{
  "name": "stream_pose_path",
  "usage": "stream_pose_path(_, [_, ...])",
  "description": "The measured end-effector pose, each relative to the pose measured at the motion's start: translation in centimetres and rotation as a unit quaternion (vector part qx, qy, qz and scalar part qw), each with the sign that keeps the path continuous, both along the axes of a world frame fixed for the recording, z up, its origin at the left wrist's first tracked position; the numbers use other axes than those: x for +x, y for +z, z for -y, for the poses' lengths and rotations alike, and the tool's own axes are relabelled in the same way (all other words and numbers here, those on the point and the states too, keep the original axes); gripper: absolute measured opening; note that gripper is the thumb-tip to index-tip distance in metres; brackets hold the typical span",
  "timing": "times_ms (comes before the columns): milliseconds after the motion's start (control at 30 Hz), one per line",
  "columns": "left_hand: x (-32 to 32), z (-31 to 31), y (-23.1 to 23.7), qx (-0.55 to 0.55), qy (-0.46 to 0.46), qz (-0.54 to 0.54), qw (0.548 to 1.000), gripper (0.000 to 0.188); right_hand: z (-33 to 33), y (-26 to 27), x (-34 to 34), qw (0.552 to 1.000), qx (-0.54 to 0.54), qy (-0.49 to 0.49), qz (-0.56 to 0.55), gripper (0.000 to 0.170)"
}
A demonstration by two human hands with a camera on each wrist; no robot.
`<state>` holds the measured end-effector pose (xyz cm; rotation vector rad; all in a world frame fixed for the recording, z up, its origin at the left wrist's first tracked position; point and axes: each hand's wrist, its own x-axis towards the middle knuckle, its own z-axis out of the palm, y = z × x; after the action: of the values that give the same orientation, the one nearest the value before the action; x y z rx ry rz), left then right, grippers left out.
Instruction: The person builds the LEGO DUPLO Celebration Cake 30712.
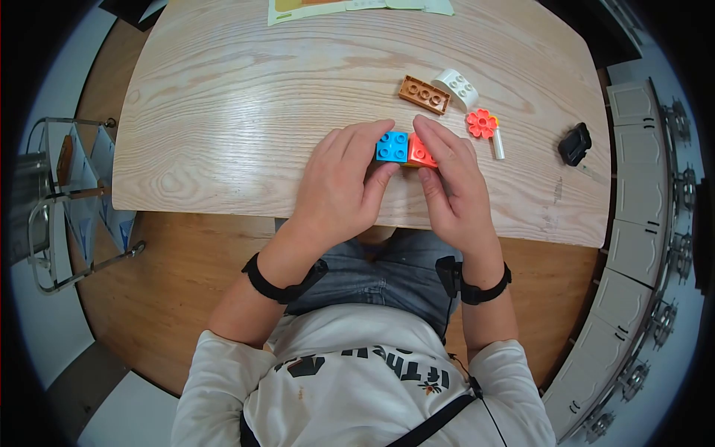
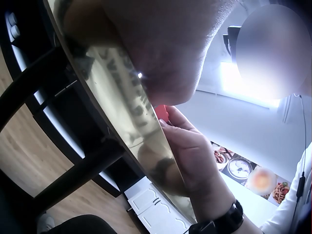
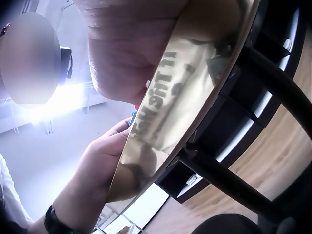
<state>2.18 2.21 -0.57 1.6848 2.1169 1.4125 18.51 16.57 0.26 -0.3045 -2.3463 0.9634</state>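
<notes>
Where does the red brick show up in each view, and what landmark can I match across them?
Head: above and right of centre, beside the blue brick, the red brick is partly covered by the right hand.
Left wrist: near centre, a small red patch at the right hand's fingertips.
Right wrist: left of centre, apparently a thin sliver.
Shared landmark: the right hand.

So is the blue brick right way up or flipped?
Right way up: the blue brick shows four studs on top in the head view.
</notes>
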Motion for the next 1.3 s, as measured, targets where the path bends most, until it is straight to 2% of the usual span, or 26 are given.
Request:
stream_pose_path(133, [-0.1, -0.1, -0.2, 0.029, 0.003, -0.019, 0.999, 0.05, -0.2, 0.1, -0.2, 0.999, 0.039, 0.01, 0.014, 0.065])
stream_pose_path(233, [-0.1, 0.1, 0.1, 0.007, 0.008, -0.008, 1.0, 0.05, -0.2, 0.2, -0.2, 0.999, 0.05, 0.01, 0.017, 0.065])
stream_pose_path(433, [0.2, 0.2, 0.0, -0.005, 0.011, 0.002, 1.0, 0.051, 0.3, 1.1, -0.1, 0.998, 0.05, 0.005, 0.043, 0.067])
stream_pose_path(533, [0.1, 0.2, 0.1, -0.003, 0.011, 0.004, 1.0, 0.053, 0.7, 0.7, 0.2, 0.998, 0.014, -0.011, 0.06, 0.07])
stream_pose_path(633, [0.1, 0.1, 0.0, 0.007, 0.012, 0.004, 1.0, 0.056, 1.2, 0.4, 0.0, 0.996, 0.066, -0.024, 0.057, 0.072])
stream_pose_path(833, [0.2, 0.2, 0.0, 0.012, 0.012, -0.006, 1.0, 0.058, 1.3, 0.2, 0.4, 0.999, 0.006, -0.048, 0.024, 0.069])
stream_pose_path(1033, [0.1, 0.1, -0.1, 0.017, 0.009, -0.011, 1.0, 0.056, 1.3, 0.2, 0.5, 0.998, -0.001, -0.055, 0.029, 0.06])
stream_pose_path(1133, [0.0, 0.1, 0.2, 0.013, 0.005, -0.011, 1.0, 0.055, 1.2, 0.1, 0.7, 0.999, -0.011, -0.045, 0.025, 0.06])
stream_pose_path(1300, [0.2, 0.1, 0.1, 0.02, 0.003, -0.011, 1.0, 0.052, 1.5, 0.5, 0.6, 0.991, -0.104, -0.08, 0.035, 0.068])
